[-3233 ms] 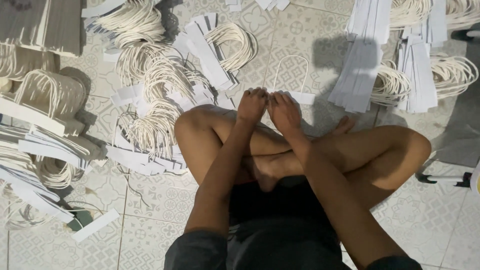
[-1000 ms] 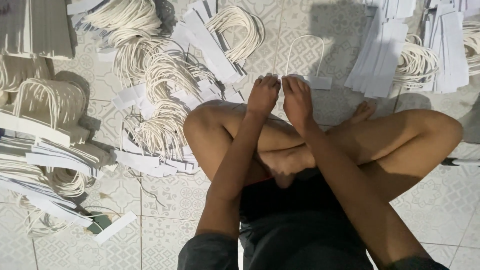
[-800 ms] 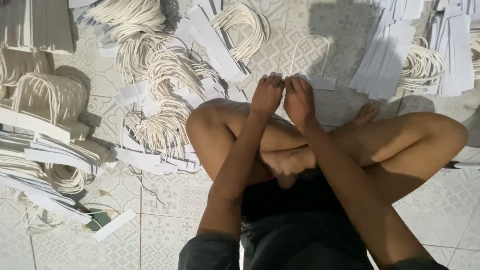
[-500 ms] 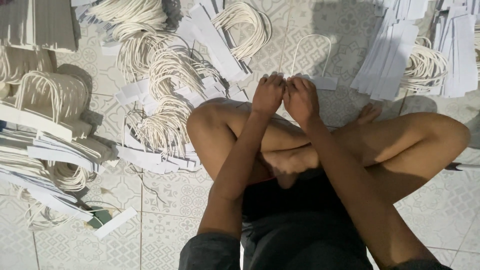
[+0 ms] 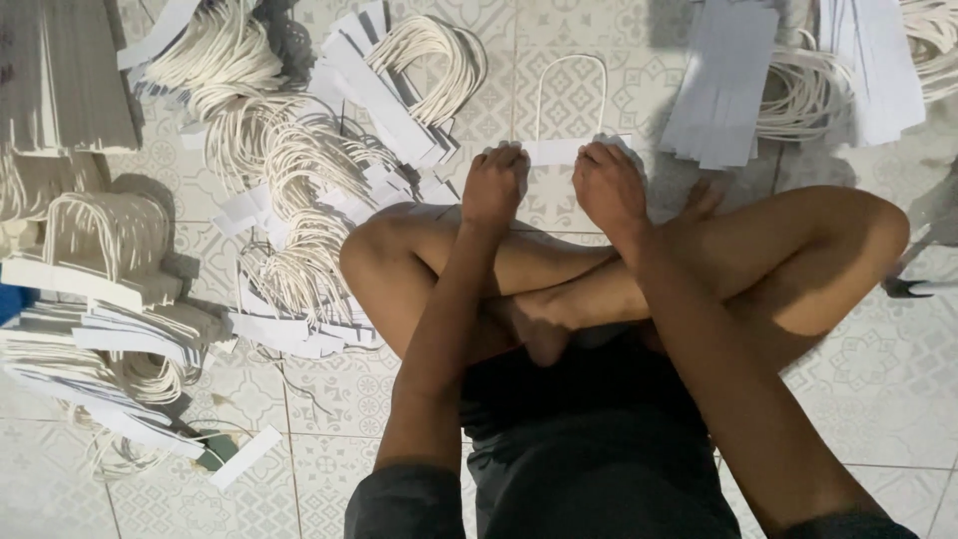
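Paper strip (image 5: 555, 152) with its white cord loop (image 5: 571, 92) lies on the tiled floor (image 5: 878, 379), left hand (image 5: 494, 186) and right hand (image 5: 609, 185) pressing its ends flat, fingers curled down; the pressing step seems underway, needing firm, even pressure.

Heaps of finished white cord handles (image 5: 299, 190) on paper strips cover the patterned floor tiles (image 5: 878, 379) at left; stacked white paper strips (image 5: 723, 85) lie upper right — more cord loops (image 5: 808, 95) just beside them; grey card sheets (image 5: 60, 75) sit upper left.
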